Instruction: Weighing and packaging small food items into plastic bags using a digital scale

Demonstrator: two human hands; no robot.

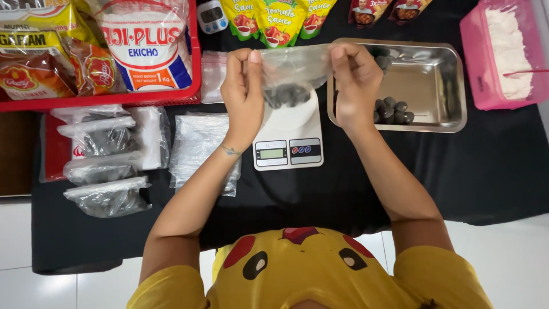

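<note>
A clear plastic bag (291, 74) with several dark round nuts in its bottom hangs over a small white kitchen scale (289, 137). My left hand (243, 91) pinches the bag's left top edge. My right hand (354, 86) pinches its right top edge, stretching the mouth between both. To the right of the scale sits a steel tray (434, 86) with several more dark nuts (392, 110) at its near left corner.
A red basket (114, 97) of packaged goods stands at back left, with filled small bags (106, 166) and a stack of empty clear bags (200, 143) in front of it. A pink tub (474, 74) of white powder is at back right. Sauce pouches (280, 20) and a timer (213, 16) line the back.
</note>
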